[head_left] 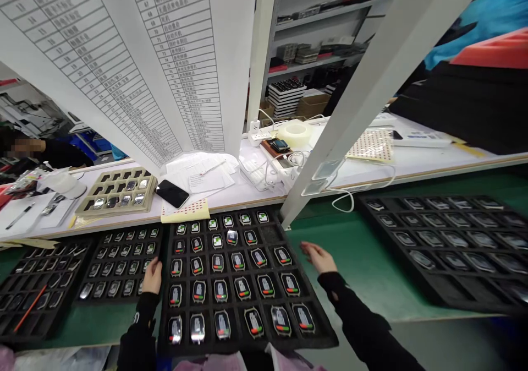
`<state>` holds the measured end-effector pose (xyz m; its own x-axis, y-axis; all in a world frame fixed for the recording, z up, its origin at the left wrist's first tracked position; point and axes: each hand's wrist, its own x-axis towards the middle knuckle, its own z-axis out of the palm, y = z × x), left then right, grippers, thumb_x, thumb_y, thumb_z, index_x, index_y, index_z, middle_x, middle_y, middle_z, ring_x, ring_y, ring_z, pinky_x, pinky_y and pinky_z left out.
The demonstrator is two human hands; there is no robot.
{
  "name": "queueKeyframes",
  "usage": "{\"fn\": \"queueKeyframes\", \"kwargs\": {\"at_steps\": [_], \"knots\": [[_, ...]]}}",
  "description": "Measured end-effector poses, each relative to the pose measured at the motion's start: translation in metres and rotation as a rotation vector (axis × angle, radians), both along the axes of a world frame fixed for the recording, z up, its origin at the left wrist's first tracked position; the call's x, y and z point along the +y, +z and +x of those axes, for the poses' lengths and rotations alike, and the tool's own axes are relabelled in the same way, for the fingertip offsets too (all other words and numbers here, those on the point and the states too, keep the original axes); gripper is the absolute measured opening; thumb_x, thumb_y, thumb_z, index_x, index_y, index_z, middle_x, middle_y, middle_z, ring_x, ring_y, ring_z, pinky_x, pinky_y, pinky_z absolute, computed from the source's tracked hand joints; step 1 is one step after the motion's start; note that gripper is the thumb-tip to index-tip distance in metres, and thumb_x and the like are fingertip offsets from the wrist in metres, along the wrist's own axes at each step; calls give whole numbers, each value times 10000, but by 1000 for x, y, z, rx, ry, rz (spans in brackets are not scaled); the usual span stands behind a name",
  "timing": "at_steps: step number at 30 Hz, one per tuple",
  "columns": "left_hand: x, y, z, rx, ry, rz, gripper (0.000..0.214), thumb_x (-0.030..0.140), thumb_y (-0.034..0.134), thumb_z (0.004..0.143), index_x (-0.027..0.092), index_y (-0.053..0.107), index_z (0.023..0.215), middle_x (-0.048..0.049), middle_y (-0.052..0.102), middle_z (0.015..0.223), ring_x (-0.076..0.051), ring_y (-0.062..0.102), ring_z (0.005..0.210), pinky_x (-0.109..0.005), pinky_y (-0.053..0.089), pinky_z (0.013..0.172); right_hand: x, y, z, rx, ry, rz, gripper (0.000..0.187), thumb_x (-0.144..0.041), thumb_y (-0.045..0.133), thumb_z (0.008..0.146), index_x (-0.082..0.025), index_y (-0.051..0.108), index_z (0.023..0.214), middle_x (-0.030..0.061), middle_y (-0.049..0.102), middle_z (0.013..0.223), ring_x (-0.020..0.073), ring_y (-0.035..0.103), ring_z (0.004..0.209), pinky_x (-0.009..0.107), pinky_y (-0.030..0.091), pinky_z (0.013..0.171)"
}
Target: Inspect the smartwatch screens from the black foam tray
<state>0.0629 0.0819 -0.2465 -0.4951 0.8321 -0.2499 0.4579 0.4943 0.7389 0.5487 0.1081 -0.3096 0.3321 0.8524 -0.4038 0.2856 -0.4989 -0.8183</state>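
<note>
"Green bench top (355,250), white shelf (421,162) along its back: that's what reaches my screen. Hands?"

"I see the left hand (152,276) at the left edge of the middle black tray (270,236), fingers partly bent. Whether it grips that edge, I can't tell. The right hand (318,256) is open, fingers loosely stretched, near the opposite edge; I see nothing in it."

"And the watches (242,288)?"

"Between both hands, in the middle tray's compartments. Most screens I see are lit, some with red and green bars; a few compartments toward the right are vacant."

"Farther out?"

"Left, I have a smaller watch tray (106,279), then another with an orange stick (31,307) across it. Right, a tilted-looking watch tray (447,289). On the shelf, a phone (172,194), a beige tray (84,200) and a tape roll (295,131)."
</note>
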Motion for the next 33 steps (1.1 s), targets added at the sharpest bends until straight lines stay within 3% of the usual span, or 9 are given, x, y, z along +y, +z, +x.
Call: {"fn": "queueKeyframes", "kwargs": {"at_steps": [2, 5, 9, 12, 18, 24, 29, 31, 33], "knots": [[20, 8, 19, -49, -120, 43, 406, 259, 369, 909, 56, 491, 1239, -166, 611, 1110, -208, 614, 1013, -363, 488, 939, 26, 10, 1, -67, 27, 40, 585, -405, 258, 822, -75, 601, 1162, 201, 634, 1149, 281, 620, 1075, 416, 528, 866], [41, 14, 73, -76, -387, 122, 404, 331, 414, 893, 129, 539, 1220, -107, 620, 1120, -178, 600, 1026, -320, 468, 968, 63, 26, -15, -146, 189, 91, 452, -337, 360, 888, -120, 598, 1205, 117, 668, 1112, 201, 645, 1011, 306, 507, 901], [57, 7, 151, -9, -693, 84, 454, 271, 506, 836, 147, 536, 1271, -109, 607, 1158, -193, 596, 1000, -331, 486, 927, 103, 33, -49, -345, 332, 66, 285, -246, 540, 908, -111, 628, 1143, 122, 651, 1129, 209, 592, 1104, 379, 405, 1035], [68, -2, 183, 115, -779, 12, 545, 226, 542, 804, 85, 486, 1328, -167, 579, 1212, -283, 527, 1124, -419, 401, 1028, 122, 30, -66, -470, 392, -15, 224, -275, 561, 937, -106, 637, 1063, 119, 629, 1138, 210, 576, 1107, 435, 412, 1019], [78, -4, 201, 221, -821, -86, 683, 264, 622, 755, 43, 426, 1371, -238, 516, 1231, -393, 412, 1228, -491, 315, 1057, 139, 25, -74, -602, 446, -160, 270, -341, 530, 962, -111, 629, 1063, 110, 612, 1144, 204, 579, 1081, 427, 450, 978], [81, -23, 202, 75, -841, -81, 739, 177, 701, 688, 143, 439, 1379, -163, 523, 1167, -254, 582, 987, -374, 449, 935, 146, 28, -74, -583, 445, -207, 311, -363, 509, 971, -115, 602, 1135, 110, 610, 1147, 202, 588, 1065, 420, 462, 962], [91, -46, 196, -91, -729, -48, 608, 95, 732, 635, 159, 552, 1213, -23, 593, 836, -153, 589, 715, -300, 507, 764, 146, 31, -77, -479, 423, -193, 284, -363, 510, 970, -129, 618, 1090, 98, 608, 1141, 199, 582, 1062, 423, 460, 963], [89, -47, 194, -183, -689, -31, 553, 77, 697, 669, 149, 539, 1194, 3, 585, 762, -125, 580, 643, -254, 505, 679, 144, 32, -76, -421, 392, -178, 277, -358, 521, 965, -131, 619, 1090, 99, 605, 1146, 202, 578, 1067, 427, 453, 970], [81, -41, 192, -277, -667, 1, 543, 87, 669, 708, 148, 506, 1222, -16, 604, 834, -106, 592, 638, -222, 500, 640, 141, 33, -72, -347, 345, -155, 278, -358, 529, 960, -133, 618, 1098, 102, 604, 1150, 205, 576, 1071, 427, 449, 976]]}}
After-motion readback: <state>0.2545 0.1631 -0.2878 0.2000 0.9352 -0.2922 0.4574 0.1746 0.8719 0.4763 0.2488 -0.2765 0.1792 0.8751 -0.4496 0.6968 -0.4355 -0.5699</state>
